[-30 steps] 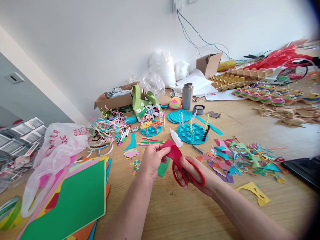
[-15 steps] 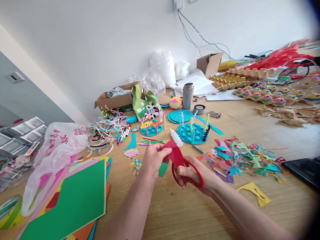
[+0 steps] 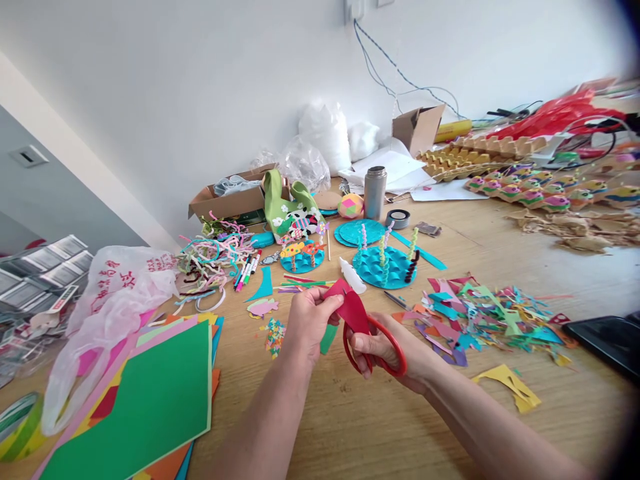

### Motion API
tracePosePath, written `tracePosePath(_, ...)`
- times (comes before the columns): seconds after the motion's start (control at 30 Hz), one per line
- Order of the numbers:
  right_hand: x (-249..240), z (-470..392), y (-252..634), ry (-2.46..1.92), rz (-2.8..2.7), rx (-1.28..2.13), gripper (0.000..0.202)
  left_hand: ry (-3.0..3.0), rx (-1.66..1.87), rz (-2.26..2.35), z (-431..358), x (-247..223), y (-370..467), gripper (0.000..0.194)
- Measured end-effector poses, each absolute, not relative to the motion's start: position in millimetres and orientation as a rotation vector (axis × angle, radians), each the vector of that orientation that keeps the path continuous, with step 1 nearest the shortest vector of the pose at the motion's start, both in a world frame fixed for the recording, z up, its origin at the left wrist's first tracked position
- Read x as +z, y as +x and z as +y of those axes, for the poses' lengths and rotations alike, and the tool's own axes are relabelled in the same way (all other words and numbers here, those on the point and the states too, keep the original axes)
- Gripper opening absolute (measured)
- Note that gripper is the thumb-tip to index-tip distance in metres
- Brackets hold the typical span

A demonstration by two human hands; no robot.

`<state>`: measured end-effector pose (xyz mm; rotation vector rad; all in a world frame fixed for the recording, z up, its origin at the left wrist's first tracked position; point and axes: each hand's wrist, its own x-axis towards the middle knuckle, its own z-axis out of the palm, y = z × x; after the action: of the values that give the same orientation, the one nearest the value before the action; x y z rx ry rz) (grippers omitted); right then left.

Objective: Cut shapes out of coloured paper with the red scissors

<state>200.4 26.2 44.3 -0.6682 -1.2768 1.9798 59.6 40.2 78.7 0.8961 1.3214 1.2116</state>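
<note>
My left hand [image 3: 311, 318] pinches a piece of red paper [image 3: 353, 311] between thumb and fingers. In my right hand [image 3: 377, 348] is a pair of red-handled scissors [image 3: 399, 350], fingers through the loops. The blades are hidden behind the red paper, so how far they are apart I cannot tell. Just below the left hand a green paper scrap [image 3: 328, 339] lies on the table. To its left are a pink paper fish [image 3: 263, 307] and a small heap of tiny coloured clippings [image 3: 275, 337]. A white glue bottle [image 3: 353, 275] lies beyond the hands.
Coloured paper sheets [image 3: 150, 393] are stacked at left, beside a plastic bag [image 3: 107, 320]. Right of my hands lie a heap of paper scraps [image 3: 480, 313] and a black device [image 3: 605, 341]. Blue discs with pipe cleaners [image 3: 370, 267] and a metal flask [image 3: 375, 193] stand behind.
Hardly anything differs. The hands, red paper and scissors keep almost the same position; the view has shifted very slightly.
</note>
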Motion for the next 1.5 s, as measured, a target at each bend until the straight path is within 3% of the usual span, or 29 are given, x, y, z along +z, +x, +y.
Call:
tracePosePath(0.3, 45.0, 24.6, 197.9, -0.735, -1.283, 1.896, 0.061, 0.873, 1.245, 1.302, 39.1, 78.4, 61.9, 0.016)
tracePosePath(0.73, 49.4, 25.5, 198.8, -0.646, -1.306, 1.979, 0.04, 0.822, 1.24, 1.269, 40.2, 75.2, 59.8, 0.02)
tracePosePath(1.5, 53.8, 22.1, 199.4, -0.71, -1.306, 1.904, 0.047, 0.844, 1.277, 1.226, 39.0, 74.3, 63.0, 0.02)
